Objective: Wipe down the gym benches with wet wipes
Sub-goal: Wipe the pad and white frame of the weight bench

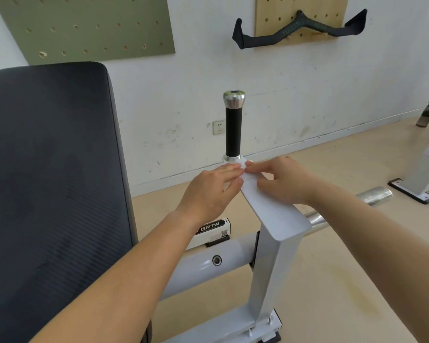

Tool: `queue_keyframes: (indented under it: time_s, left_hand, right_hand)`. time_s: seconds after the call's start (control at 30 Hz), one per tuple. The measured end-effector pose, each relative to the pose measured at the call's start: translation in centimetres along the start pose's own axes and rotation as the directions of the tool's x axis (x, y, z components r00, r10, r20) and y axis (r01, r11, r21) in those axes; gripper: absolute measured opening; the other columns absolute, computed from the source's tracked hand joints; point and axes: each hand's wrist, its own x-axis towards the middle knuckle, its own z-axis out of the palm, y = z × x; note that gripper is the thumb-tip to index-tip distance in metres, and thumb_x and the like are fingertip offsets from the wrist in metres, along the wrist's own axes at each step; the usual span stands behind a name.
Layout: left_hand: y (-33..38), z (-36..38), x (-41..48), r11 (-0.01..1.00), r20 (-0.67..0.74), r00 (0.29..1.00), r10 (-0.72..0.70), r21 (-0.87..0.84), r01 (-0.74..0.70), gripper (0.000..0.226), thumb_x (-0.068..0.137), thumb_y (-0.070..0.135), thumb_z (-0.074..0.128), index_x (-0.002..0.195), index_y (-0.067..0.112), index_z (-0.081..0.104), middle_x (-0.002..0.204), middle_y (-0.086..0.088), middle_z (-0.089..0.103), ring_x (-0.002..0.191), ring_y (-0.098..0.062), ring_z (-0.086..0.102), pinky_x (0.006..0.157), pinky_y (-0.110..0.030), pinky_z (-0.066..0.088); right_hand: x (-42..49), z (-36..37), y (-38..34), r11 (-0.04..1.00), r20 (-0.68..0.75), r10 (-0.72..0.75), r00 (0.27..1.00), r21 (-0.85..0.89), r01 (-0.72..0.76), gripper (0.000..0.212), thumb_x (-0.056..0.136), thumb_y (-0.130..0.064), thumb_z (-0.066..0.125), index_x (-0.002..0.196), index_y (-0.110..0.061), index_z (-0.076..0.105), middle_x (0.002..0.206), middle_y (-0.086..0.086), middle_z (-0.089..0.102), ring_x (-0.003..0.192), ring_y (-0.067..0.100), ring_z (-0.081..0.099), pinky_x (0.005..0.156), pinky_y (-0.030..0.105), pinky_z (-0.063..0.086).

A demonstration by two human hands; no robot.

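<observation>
A gym: a padded bench (black, ribbed), a cable-machine handle hung on a wall pegboard.

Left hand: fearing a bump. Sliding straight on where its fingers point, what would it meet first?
Fingertips of the right hand, touching the left hand; beyond, probably the base of the upright handle.
</observation>
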Motion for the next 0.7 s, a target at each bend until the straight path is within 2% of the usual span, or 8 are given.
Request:
queue_keyframes:
  time_s: [0.07, 0.17, 0.3, 0.37, 0.43, 0.53, 0.63, 0.7]
  left_hand:
    - [0.4, 0.3, -0.1, 0.998, -0.121, 0.992, -0.037, -0.057, 0.03, 0.025, 0.099, 0.032, 0.06, 0.12, 0.026, 0.074, 0.128, 0.014, 0.068, 0.119, -0.002, 0.059, 0.106, -0.025, 0.042]
    - [0.9, 0.8, -0.5, 0.974, -0.2, 0.972, -0.119, -0.216, 0.075, 0.014, 0.092, 0.026, 0.072, 0.104, 0.023, 0.079, 0.102, 0.012, 0.076, 0.093, -0.005, 0.067, 0.092, -0.032, 0.052]
    - [1.3, 0.7, -0.6, 0.926, -0.194, 0.956, -0.221, -0.351, 0.143, 0.006, 0.086, 0.018, 0.078, 0.09, 0.022, 0.079, 0.086, 0.014, 0.075, 0.082, 0.001, 0.067, 0.082, -0.025, 0.054]
    - [1.5, 0.4, -0.4, 0.904, -0.2, 0.947, -0.251, -0.397, 0.156, 0.008, 0.083, 0.013, 0.079, 0.084, 0.021, 0.078, 0.082, 0.011, 0.075, 0.077, -0.002, 0.068, 0.078, -0.022, 0.054]
    - [1.8, -0.2, 0.3, 0.904, -0.258, 0.935, -0.242, -0.409, 0.121, 0.011, 0.082, 0.01, 0.08, 0.081, 0.02, 0.076, 0.079, 0.011, 0.074, 0.074, -0.001, 0.067, 0.074, -0.015, 0.051]
    - [2.5, -1.8, 2.5, 0.895, -0.439, 0.862, -0.255, -0.444, 0.039, 0.016, 0.08, 0.007, 0.08, 0.077, 0.021, 0.072, 0.074, 0.015, 0.071, 0.07, 0.004, 0.065, 0.071, -0.008, 0.046]
    - [3.5, -3.0, 5.1, 0.877, -0.574, 0.766, -0.29, -0.48, -0.028, 0.016, 0.082, 0.01, 0.079, 0.078, 0.022, 0.069, 0.079, 0.013, 0.071, 0.074, 0.002, 0.066, 0.073, -0.012, 0.049]
    - [3.8, -3.0, 6.4, 0.87, -0.624, 0.722, -0.3, -0.489, -0.062, 0.015, 0.083, 0.012, 0.079, 0.08, 0.022, 0.068, 0.082, 0.011, 0.071, 0.077, -0.001, 0.066, 0.072, -0.009, 0.048]
  right_hand:
    - [0.5, 0.4, 0.2, 0.999, -0.139, 0.012, 0.99, 0.048, -0.006, 0.03, 0.094, -0.025, 0.058, 0.117, -0.032, 0.074, 0.122, -0.017, 0.07, 0.1, -0.004, 0.064, 0.091, 0.022, 0.049]
    - [0.6, 0.6, -0.1, 0.999, -0.24, -0.015, 0.971, 0.031, 0.023, 0.012, 0.089, -0.026, 0.066, 0.09, -0.031, 0.077, 0.09, -0.014, 0.074, 0.087, 0.003, 0.064, 0.085, 0.029, 0.053]
    - [0.4, 0.5, -0.6, 0.994, -0.204, -0.04, 0.978, 0.088, 0.059, 0.011, 0.085, -0.028, 0.074, 0.084, -0.038, 0.071, 0.085, -0.016, 0.071, 0.081, -0.002, 0.061, 0.068, 0.016, 0.044]
    - [0.5, 0.3, -0.6, 0.993, -0.185, -0.055, 0.981, 0.089, 0.073, 0.021, 0.087, -0.02, 0.072, 0.085, -0.041, 0.07, 0.086, -0.017, 0.071, 0.082, -0.002, 0.062, 0.066, 0.012, 0.041]
    - [0.9, 0.0, -0.9, 0.99, -0.235, -0.062, 0.97, 0.108, 0.09, 0.026, 0.087, -0.015, 0.069, 0.085, -0.04, 0.07, 0.085, -0.018, 0.072, 0.08, -0.002, 0.063, 0.067, 0.01, 0.042]
    - [2.0, -1.1, -2.1, 0.953, -0.461, 0.017, 0.887, 0.274, 0.125, 0.015, 0.087, -0.016, 0.066, 0.089, -0.028, 0.074, 0.079, -0.016, 0.072, 0.075, 0.001, 0.067, 0.066, 0.013, 0.05]
    - [3.8, -2.2, -4.0, 0.913, -0.627, 0.111, 0.771, 0.371, 0.171, 0.019, 0.088, -0.011, 0.064, 0.09, -0.028, 0.073, 0.077, -0.014, 0.07, 0.071, 0.0, 0.065, 0.058, 0.009, 0.046]
    - [4.8, -2.8, -4.8, 0.896, -0.689, 0.144, 0.71, 0.396, 0.203, 0.02, 0.088, -0.01, 0.064, 0.091, -0.028, 0.071, 0.08, -0.016, 0.069, 0.074, -0.002, 0.064, 0.062, 0.005, 0.044]
